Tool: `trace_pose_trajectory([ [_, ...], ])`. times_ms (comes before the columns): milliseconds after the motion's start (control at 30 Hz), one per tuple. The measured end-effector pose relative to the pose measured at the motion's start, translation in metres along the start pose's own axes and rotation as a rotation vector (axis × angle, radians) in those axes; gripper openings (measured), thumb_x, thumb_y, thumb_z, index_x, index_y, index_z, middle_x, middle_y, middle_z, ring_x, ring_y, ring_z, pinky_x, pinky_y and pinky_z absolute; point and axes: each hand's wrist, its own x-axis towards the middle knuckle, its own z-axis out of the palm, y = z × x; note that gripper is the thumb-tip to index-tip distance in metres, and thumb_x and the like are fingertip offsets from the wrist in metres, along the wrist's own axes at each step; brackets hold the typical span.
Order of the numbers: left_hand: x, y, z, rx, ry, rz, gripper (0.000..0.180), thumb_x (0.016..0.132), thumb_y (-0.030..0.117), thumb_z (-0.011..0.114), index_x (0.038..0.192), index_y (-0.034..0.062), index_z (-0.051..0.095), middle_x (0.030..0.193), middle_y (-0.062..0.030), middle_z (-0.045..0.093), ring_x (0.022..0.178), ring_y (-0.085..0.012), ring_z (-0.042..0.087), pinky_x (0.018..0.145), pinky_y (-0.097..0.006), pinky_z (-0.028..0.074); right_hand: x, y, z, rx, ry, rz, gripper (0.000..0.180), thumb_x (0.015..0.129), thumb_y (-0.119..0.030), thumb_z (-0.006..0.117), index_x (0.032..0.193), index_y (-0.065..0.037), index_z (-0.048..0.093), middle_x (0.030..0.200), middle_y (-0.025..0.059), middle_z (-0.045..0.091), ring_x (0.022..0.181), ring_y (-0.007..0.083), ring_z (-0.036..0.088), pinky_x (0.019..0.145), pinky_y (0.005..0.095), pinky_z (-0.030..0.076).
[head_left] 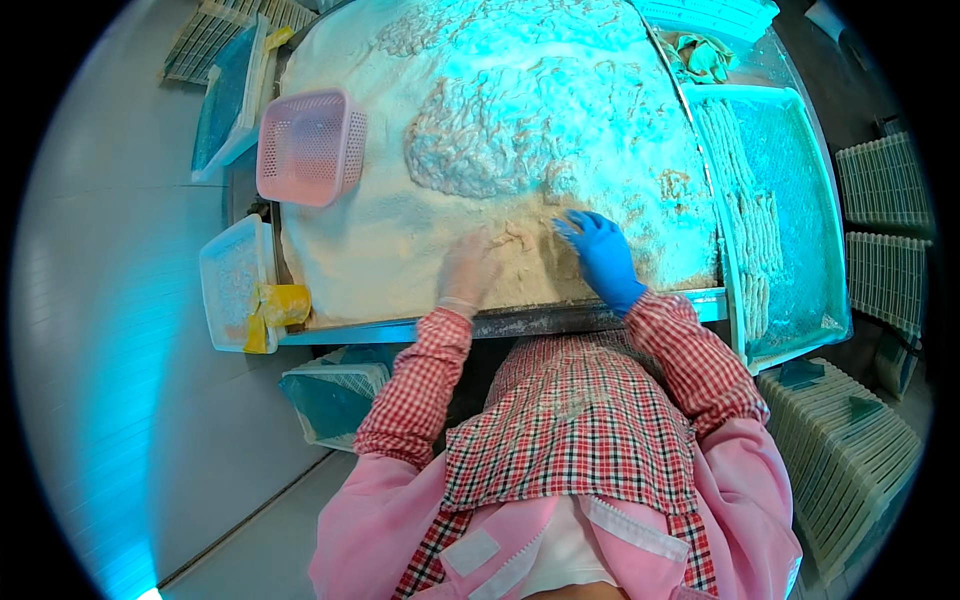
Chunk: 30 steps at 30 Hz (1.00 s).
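Note:
A broad bed of white powder (350, 245) covers the worktable before me. At its near edge, my left hand (468, 268), in a thin clear glove, hovers over or touches the powder; motion blurs its fingers. To its right is my right hand (603, 258) in a blue glove, fingers stretched and a little apart, with nothing seen in them. A few small powder-coated strips (513, 238) lie between the two hands. Just beyond them spreads a large heap of pale, lumpy coated pieces (490, 135). Their exact kind cannot be made out.
On the powder at left stands a pink perforated basket (310, 150). A tray (800, 220) at right holds rows of coated strips (745, 200). A white bin (238, 285) with a yellow wrapped item (283, 303) is at the left edge. Stacked trays (850, 450) stand lower right.

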Motion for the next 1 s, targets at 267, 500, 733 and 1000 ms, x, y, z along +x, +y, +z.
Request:
trace_pose_trajectory([
  [267, 0.003, -0.01, -0.004, -0.542, -0.044, -0.382, 0.038, 0.081, 0.02, 0.067, 0.116, 0.0062, 0.063, 0.104, -0.0141, 0.067, 0.091, -0.026, 0.064, 0.08, -0.036, 0.05, 0.023, 0.042, 0.032, -0.202, -0.004, 0.131, 0.025, 0.086, -0.018, 0.064, 0.109, -0.011, 0.061, 0.096, 0.0093, 0.06, 0.083, 0.0272, 0.057, 0.071, 0.041, 0.049],
  [500, -0.021, 0.016, -0.002, -0.254, 0.052, -0.07, 0.032, 0.081, 0.024, 0.068, 0.11, 0.0124, 0.067, 0.095, -0.012, 0.068, 0.083, -0.0267, 0.064, 0.075, -0.036, 0.05, 0.003, 0.059, -0.015, 0.411, 0.323, 0.442, 0.025, 0.088, -0.028, 0.065, 0.102, -0.008, 0.069, 0.094, 0.0124, 0.065, 0.089, 0.0303, 0.06, 0.075, 0.0394, 0.05],
  [733, -0.007, 0.048, -0.002, -0.013, -0.044, -0.095, 0.033, 0.079, 0.024, 0.07, 0.11, 0.0152, 0.067, 0.095, -0.0117, 0.067, 0.081, -0.0305, 0.062, 0.071, -0.04, 0.049, -0.013, 0.064, -0.017, 0.25, 0.15, 0.396, 0.041, 0.085, -0.017, 0.066, 0.125, -0.015, 0.058, 0.107, 0.0134, 0.061, 0.093, 0.0301, 0.059, 0.073, 0.0392, 0.051],
  [1000, 0.014, 0.06, 0.01, -0.429, 0.029, -0.127, 0.034, 0.081, 0.028, 0.068, 0.111, 0.0135, 0.067, 0.092, -0.0109, 0.067, 0.082, -0.0309, 0.062, 0.072, -0.042, 0.05, -0.026, 0.098, -0.031, 0.29, 0.348, 0.462, 0.048, 0.086, -0.016, 0.066, 0.131, -0.015, 0.053, 0.106, 0.0111, 0.062, 0.088, 0.0287, 0.06, 0.071, 0.038, 0.051],
])
